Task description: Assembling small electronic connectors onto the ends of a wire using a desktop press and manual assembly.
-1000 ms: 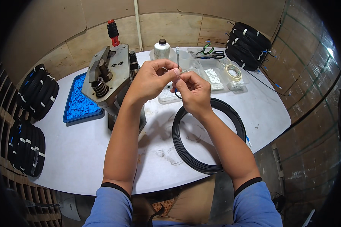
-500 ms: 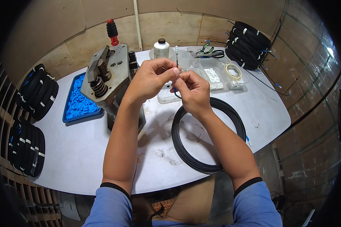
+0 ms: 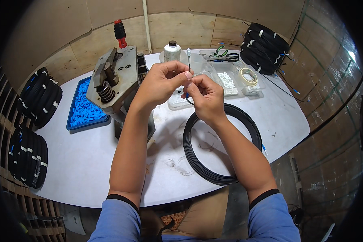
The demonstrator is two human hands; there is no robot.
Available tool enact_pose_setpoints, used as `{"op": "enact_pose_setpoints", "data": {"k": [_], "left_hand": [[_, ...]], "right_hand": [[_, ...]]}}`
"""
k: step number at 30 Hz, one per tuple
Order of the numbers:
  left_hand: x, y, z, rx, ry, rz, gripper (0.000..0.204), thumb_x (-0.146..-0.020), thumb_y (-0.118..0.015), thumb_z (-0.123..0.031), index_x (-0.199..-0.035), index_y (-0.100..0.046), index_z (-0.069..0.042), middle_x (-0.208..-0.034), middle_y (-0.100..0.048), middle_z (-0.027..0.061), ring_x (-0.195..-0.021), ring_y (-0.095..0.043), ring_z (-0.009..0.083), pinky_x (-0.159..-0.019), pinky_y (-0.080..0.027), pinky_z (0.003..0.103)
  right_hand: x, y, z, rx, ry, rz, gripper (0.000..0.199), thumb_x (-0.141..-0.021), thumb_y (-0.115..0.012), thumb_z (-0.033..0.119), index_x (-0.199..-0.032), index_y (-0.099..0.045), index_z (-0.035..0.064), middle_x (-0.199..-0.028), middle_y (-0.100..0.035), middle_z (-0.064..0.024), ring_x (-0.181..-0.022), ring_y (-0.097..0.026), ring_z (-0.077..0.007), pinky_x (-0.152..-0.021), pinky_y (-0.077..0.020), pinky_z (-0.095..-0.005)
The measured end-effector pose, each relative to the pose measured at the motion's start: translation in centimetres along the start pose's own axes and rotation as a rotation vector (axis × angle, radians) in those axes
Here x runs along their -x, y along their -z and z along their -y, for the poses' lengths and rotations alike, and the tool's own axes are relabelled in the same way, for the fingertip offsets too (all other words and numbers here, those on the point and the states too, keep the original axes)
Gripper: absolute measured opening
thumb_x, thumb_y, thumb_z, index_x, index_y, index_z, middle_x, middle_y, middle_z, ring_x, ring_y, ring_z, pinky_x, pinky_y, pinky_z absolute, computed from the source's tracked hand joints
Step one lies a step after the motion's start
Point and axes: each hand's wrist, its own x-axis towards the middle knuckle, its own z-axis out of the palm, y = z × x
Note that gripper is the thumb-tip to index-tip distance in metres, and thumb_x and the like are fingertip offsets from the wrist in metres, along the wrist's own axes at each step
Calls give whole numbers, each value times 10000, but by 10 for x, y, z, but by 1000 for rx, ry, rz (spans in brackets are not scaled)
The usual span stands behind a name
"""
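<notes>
Upper centre — left hand (image 3: 163, 86) and right hand (image 3: 207, 97) both pinch the black cable (image 3: 189, 67), thumbs against fingers, tip up. Coil (image 3: 194, 160) right of centre, reaching the near edge of the white tabletop (image 3: 80, 161), partly hidden by right forearm (image 3: 248, 157). Press (image 3: 127, 66) crowds left forearm (image 3: 129, 157); tabletop spreads lower left — clear bins (image 3: 231, 96) just beyond right hand.

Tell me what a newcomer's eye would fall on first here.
Probably the bare left hand and right hand at centre, their fingers holding thin black cable. Then perhaps the round black cable coil right of centre on the white table. A grey metal machine stands left, beside a blue rectangular tray.
</notes>
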Motion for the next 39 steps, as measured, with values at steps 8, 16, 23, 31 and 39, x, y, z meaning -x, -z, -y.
{"op": "enact_pose_setpoints", "data": {"k": [8,16,23,31,39], "left_hand": [[2,2,-4,24,25,29,180,-919,-662,-138,-999,-653,22,-888,-648,23,-780,-583,84,-728,-490,250],[1,2,-3,40,1,28,190,-918,-662,-140,-1020,-650,19,-878,-644,19,-774,-581,86,-725,-489,254],[0,2,-1,21,-34,9,165,-920,-635,-115,-982,-641,39,-839,-643,18,-754,-601,83,-715,-499,255],[-2,3,4,23,-17,-8,167,-916,-631,-139,-998,-658,4,-851,-643,5,-764,-553,81,-726,-468,254],[-2,1,7,95,13,-22,163,-916,-631,-143,-998,-660,-5,-866,-646,7,-779,-554,82,-731,-462,252]], "right_hand": [[1,-1,3,14,-9,8,133,-943,-627,119,-890,-639,-3,-761,-673,-49,-695,-633,-92,-657,-532,-252],[0,0,3,4,-12,-3,123,-940,-628,112,-891,-652,2,-760,-674,-42,-689,-624,-84,-637,-521,-244],[-1,-1,6,31,-34,-33,97,-913,-664,93,-877,-664,3,-756,-675,-37,-669,-615,-74,-613,-511,-235],[-2,1,5,62,-13,-27,105,-903,-678,92,-850,-650,6,-729,-658,-23,-648,-599,-60,-610,-498,-218],[-3,2,6,17,-52,-36,104,-894,-668,74,-823,-637,5,-712,-648,-15,-626,-575,-48,-581,-477,-214]]}}
